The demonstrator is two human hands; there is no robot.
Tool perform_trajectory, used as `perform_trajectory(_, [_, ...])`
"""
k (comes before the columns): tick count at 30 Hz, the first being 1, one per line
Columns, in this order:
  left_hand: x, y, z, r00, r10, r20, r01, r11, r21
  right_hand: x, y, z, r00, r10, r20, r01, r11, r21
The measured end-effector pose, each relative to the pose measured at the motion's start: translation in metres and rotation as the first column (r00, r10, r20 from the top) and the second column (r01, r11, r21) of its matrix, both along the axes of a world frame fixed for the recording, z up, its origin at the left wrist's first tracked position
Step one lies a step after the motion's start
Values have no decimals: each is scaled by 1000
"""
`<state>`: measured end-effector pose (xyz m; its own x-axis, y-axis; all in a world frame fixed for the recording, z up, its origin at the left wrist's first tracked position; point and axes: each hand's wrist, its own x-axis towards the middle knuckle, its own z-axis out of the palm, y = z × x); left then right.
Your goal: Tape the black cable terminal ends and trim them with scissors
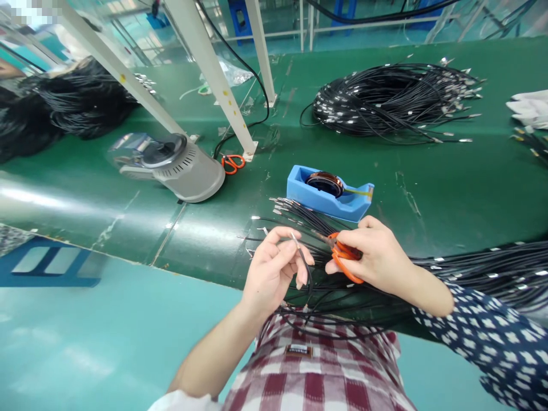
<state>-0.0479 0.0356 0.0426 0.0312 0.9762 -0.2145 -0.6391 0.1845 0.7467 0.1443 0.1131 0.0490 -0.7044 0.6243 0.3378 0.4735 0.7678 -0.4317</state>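
My left hand [274, 268] pinches a black cable [306, 265] near its pale, stripped-looking end, which points up past the fingertips. Orange-handled scissors [346, 264] sit in my right hand [379, 257], fingers through the handles and blades pointing left toward the cable end. The blades are apart from that end. Under and behind both hands lies a bundle of black cables [314, 218] with silvery ends. Just beyond it stands a blue tape dispenser [329, 202] with a roll of amber tape [324, 182].
A grey machine [192, 177] stands to the left, with another orange-handled pair of scissors [233, 164] beside a white post [218, 80]. A coiled cable bundle [385, 103] lies at the back right, more cables [492, 265] at the right, and dark bundles [85, 103] at the far left.
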Motion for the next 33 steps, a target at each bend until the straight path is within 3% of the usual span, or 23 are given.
perform_trajectory(2, [0,-1,1,998,31,-50,-29,999,31,1,-4,4,1000,-9,16,10,994,-106])
perform_trajectory(4, [1,-2,2,995,72,-68,-70,997,38,1,-7,6,998,21,54,-14,991,-130])
perform_trajectory(8, [0,-2,0,999,41,-12,-41,999,-28,0,-6,2,997,32,72,-36,998,57])
perform_trajectory(13, [-1,-1,-3,998,13,56,-7,995,-97,-1,0,-3,996,37,78,-56,965,256])
perform_trajectory(25, [-2,-1,-4,984,-24,175,61,976,-208,2,6,-2,970,48,240,-156,876,457])
perform_trajectory(33, [-2,-1,-5,979,-66,191,106,972,-209,5,7,2,950,107,292,-236,860,452])
